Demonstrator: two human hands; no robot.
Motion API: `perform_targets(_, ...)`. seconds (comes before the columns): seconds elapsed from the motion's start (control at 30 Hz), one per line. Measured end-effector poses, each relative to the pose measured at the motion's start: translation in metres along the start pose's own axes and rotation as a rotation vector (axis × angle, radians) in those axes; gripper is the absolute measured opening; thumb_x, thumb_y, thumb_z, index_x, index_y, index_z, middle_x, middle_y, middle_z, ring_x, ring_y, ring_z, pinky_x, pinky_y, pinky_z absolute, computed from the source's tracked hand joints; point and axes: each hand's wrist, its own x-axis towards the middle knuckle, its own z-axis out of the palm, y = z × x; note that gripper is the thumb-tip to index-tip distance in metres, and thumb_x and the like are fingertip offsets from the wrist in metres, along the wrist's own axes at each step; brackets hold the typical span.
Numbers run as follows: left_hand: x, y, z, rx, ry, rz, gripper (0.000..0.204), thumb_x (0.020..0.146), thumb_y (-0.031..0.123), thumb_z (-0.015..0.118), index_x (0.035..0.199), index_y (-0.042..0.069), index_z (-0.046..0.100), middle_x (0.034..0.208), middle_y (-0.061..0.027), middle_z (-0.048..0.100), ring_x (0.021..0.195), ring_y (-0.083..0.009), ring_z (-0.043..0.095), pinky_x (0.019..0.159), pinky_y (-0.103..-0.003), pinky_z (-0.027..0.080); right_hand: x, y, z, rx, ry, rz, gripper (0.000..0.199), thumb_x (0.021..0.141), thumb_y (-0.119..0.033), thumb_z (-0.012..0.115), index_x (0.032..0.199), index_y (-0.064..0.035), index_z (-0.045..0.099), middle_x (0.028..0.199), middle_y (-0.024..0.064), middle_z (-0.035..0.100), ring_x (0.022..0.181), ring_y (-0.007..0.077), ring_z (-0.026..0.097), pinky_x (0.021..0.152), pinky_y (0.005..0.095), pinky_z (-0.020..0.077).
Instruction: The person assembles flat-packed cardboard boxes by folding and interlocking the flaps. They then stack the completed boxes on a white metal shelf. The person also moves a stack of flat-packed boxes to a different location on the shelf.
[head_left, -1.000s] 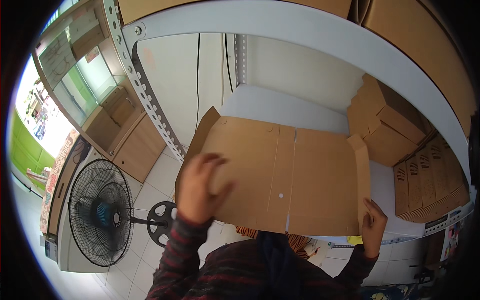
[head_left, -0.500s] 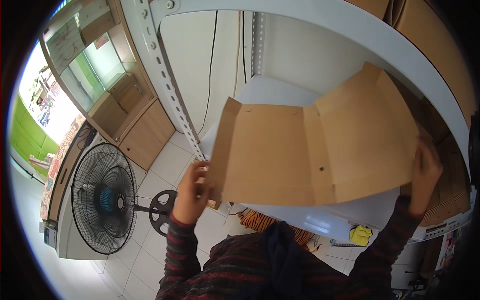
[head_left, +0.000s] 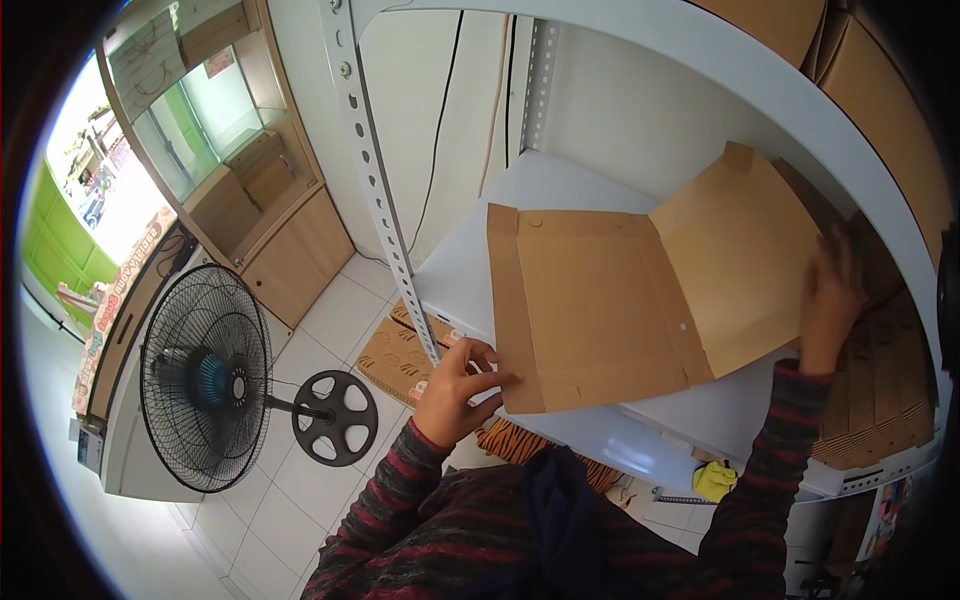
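Observation:
A flat, unfolded brown cardboard box [head_left: 600, 300] lies over the pale shelf, creased down its middle, with its right panel tilted up and narrow flaps along its edges. My left hand [head_left: 458, 395] is at its near left corner, thumb and fingers closed on the edge of the left flap. At the right panel's outer edge is my right hand [head_left: 832, 295], its fingers pointing up and smeared by motion. Whether those fingers grip the cardboard does not show.
A white metal shelf frame [head_left: 385, 225] rises at left, its upper beam arching overhead. Folded cardboard [head_left: 880, 420] is stacked at right. A black standing fan [head_left: 210, 375], a printed carton [head_left: 395, 360] on the floor, a wooden cabinet [head_left: 300, 255] and a yellow cloth [head_left: 714, 481] are around.
The cardboard has shifted right and down onto the shelf, and its left panel lies flatter. My left hand has moved right with it; my right hand has risen slightly along the right edge.

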Motion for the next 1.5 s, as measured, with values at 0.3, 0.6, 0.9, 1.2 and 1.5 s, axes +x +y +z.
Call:
perform_targets(0.3, 0.007, -0.008, 0.015, -0.218, 0.123, -0.074, 0.017, 0.076, -0.007, 0.065, 0.091, 0.001, 0.069, 0.091, -0.0084, 0.064, 0.08, -0.0208, 0.064, 0.071, -0.03, 0.051, -0.099, -0.18, -0.001, 0.951, -0.284, -0.508, 0.022, 0.068, -0.009, 0.073, 0.087, -0.0002, 0.063, 0.084, 0.0115, 0.061, 0.077, 0.0276, 0.06, 0.067, 0.0365, 0.0485)
perform_targets(0.6, 0.001, -0.014, 0.04, -0.422, 0.416, -0.229, 0.004, 0.082, -0.002, 0.066, 0.086, 0.0, 0.065, 0.079, -0.0073, 0.067, 0.072, -0.0186, 0.065, 0.066, -0.028, 0.051, -0.087, -0.18, 0.022, 1.052, -0.103, -0.592, 0.012, 0.07, -0.007, 0.062, 0.08, -0.0024, 0.061, 0.078, 0.0081, 0.059, 0.069, 0.0221, 0.059, 0.057, 0.0316, 0.0483)
perform_targets(0.9, 0.024, 0.028, -0.008, 0.11, 0.197, 0.012, 0.015, 0.075, 0.003, 0.071, 0.088, 0.006, 0.064, 0.078, -0.0034, 0.068, 0.063, -0.02, 0.063, 0.06, -0.028, 0.049, -0.065, -0.193, 0.021, 0.957, 0.122, -0.918, 0.009, 0.071, -0.007, 0.063, 0.078, -0.0013, 0.062, 0.074, 0.0054, 0.059, 0.068, 0.0167, 0.059, 0.061, 0.0277, 0.0475)
perform_targets(1.2, 0.043, 0.052, -0.015, 0.397, 0.025, 0.199, 0.018, 0.073, 0.003, 0.067, 0.089, 0.012, 0.067, 0.082, 0.0013, 0.066, 0.095, -0.0172, 0.059, 0.098, -0.045, 0.036, -0.07, -0.188, 0.03, 0.994, 0.267, -0.856, 0.011, 0.074, -0.006, 0.065, 0.067, -0.0062, 0.057, 0.067, 0.0006, 0.055, 0.064, 0.0133, 0.056, 0.058, 0.026, 0.0423)
perform_targets(1.5, 0.047, 0.041, -0.009, 0.182, -0.122, 0.129, 0.02, 0.079, 0.003, 0.064, 0.098, 0.009, 0.064, 0.091, -0.0028, 0.065, 0.098, -0.0216, 0.06, 0.105, -0.048, 0.03, -0.071, -0.185, 0.031, 1.02, 0.229, -0.86, 0.004, 0.074, -0.004, 0.065, 0.075, -0.0025, 0.061, 0.069, 0.0024, 0.057, 0.062, 0.0135, 0.056, 0.057, 0.0269, 0.0433)
